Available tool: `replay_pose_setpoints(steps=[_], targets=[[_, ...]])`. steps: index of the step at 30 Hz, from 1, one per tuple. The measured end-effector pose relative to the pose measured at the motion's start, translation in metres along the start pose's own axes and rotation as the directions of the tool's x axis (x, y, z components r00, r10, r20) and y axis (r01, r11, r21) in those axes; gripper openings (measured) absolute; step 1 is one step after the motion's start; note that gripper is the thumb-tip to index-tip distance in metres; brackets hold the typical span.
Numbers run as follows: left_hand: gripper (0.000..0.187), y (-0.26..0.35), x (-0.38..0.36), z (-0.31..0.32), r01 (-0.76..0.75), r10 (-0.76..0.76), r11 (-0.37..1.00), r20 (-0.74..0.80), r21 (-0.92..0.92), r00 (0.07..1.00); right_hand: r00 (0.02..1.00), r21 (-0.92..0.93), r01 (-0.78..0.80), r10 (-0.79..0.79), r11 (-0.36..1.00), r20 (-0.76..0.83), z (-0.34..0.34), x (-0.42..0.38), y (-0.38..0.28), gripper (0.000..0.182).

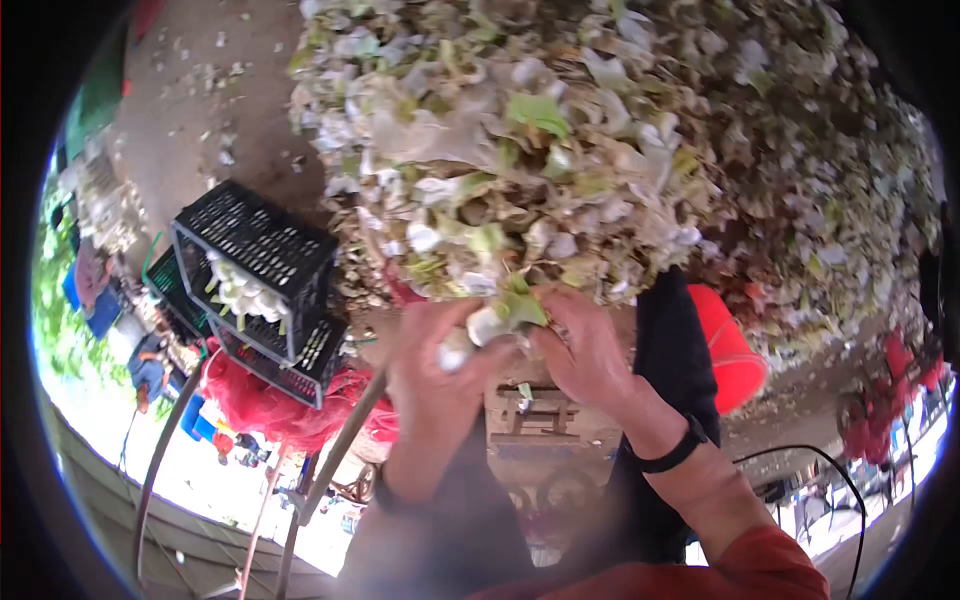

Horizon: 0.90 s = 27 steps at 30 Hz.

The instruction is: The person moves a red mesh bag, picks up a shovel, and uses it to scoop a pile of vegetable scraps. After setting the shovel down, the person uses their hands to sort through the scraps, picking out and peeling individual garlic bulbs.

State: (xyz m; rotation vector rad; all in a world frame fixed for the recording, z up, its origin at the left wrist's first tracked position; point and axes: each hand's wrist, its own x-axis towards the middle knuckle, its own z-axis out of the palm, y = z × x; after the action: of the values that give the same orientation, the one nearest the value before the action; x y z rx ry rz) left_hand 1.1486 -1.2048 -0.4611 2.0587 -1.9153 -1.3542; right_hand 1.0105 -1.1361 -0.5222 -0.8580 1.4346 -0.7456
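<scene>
Two white bulbs, garlic or onion by their look, sit in my left hand (437,355). One white bulb (486,326) is at the fingertips, and the other white bulb (455,350) rests lower, between thumb and palm. My left fingers are curled around them. Close beside it, my right hand (585,345), with a dark band on its wrist, has bent fingers pinching a yellow-green leaf (522,305) at the upper bulb. Both hands are at the near edge of a large heap of white and green peelings (560,190).
Stacked black plastic crates (255,235) stand at the left, with white bulbs (245,293) inside. Red mesh sacking (255,395) lies below them. An orange-red bucket (728,350) is beside my right leg. A small wooden stool (535,415) shows between my legs. Several people are at the far left.
</scene>
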Motion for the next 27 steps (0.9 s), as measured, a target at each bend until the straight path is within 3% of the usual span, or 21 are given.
replay_pose_setpoints(steps=[1,3,4,6,7,9,11,13,14,16,17,19,20,21,23,26,27], targets=[[0.026,0.005,0.002,-0.001,-0.111,0.11,0.988,0.017,0.111,0.994,0.999,0.036,0.028,-0.028,0.999,0.016,0.004,-0.001,-0.001,0.019],[0.022,-0.002,0.0,0.01,0.041,-0.042,0.999,-0.016,-0.023,0.999,0.998,-0.078,0.031,-0.027,0.996,0.051,0.01,-0.007,0.003,0.018],[0.02,-0.002,0.001,0.012,0.047,-0.048,0.998,-0.043,-0.034,0.998,0.996,-0.043,0.058,-0.055,0.997,0.065,0.01,-0.004,0.001,0.018],[0.016,0.004,0.001,0.007,0.079,-0.081,0.996,-0.05,-0.039,0.995,0.992,0.092,-0.119,0.114,0.989,0.058,0.004,-0.002,-0.008,0.019],[0.016,0.002,-0.001,0.003,0.082,-0.084,0.996,-0.063,-0.029,0.994,0.992,0.101,-0.111,0.104,0.989,0.068,0.005,-0.002,-0.006,0.019],[0.017,-0.004,-0.005,0.0,0.086,-0.086,0.996,-0.089,-0.009,0.992,0.965,0.478,-0.241,0.261,0.844,0.026,0.006,-0.004,-0.001,0.02],[0.022,-0.003,-0.01,0.003,0.121,-0.126,0.99,-0.079,-0.065,0.989,0.961,0.45,-0.261,0.275,0.854,0.035,0.002,-0.003,-0.002,0.02],[0.029,0.006,-0.015,0.007,0.148,-0.161,0.983,-0.119,-0.111,0.98,0.981,0.168,-0.179,0.189,0.969,-0.045,-0.001,-0.001,-0.006,0.02],[0.033,0.005,-0.016,0.01,0.105,-0.112,0.992,-0.093,-0.073,0.989,0.982,0.171,-0.177,0.186,0.969,-0.036,-0.002,0.0,-0.012,0.02],[0.032,0.009,-0.017,0.014,0.126,-0.128,0.992,-0.089,-0.027,0.988,0.999,-0.023,-0.034,0.033,0.999,-0.035,-0.006,0.004,-0.022,0.021],[0.031,0.012,-0.016,0.015,0.141,-0.139,0.99,-0.078,0.016,0.987,0.999,-0.024,-0.032,0.031,0.999,-0.033,-0.003,0.003,-0.02,0.021],[0.027,0.014,-0.013,0.018,0.153,-0.151,0.988,-0.072,0.018,0.986,0.988,-0.046,0.118,-0.122,0.992,-0.093,0.002,0.0,-0.014,0.021],[0.025,0.009,-0.013,0.019,0.135,-0.131,0.99,-0.114,0.031,0.985,0.996,0.04,0.055,-0.052,0.998,-0.077,0.001,0.002,-0.015,0.019],[0.022,0.005,-0.014,0.023,0.117,-0.11,0.992,-0.148,0.037,0.983,0.995,0.011,0.037,-0.035,0.999,-0.089,-0.003,0.001,-0.016,0.019],[0.016,0.002,-0.014,0.023,0.099,-0.108,0.993,-0.17,-0.056,0.98,0.985,0.013,-0.169,0.168,0.986,0.045,-0.009,-0.002,-0.017,0.019],[0.013,0.004,-0.016,0.02,0.108,-0.114,0.993,-0.126,-0.049,0.985,0.976,0.095,-0.205,0.196,0.974,0.094,-0.013,-0.003,-0.014,0.019],[0.012,0.003,-0.016,0.018,0.141,-0.154,0.982,-0.099,-0.127,0.983,0.976,0.088,-0.21,0.203,0.974,0.084,-0.01,-0.004,-0.008,0.019]])
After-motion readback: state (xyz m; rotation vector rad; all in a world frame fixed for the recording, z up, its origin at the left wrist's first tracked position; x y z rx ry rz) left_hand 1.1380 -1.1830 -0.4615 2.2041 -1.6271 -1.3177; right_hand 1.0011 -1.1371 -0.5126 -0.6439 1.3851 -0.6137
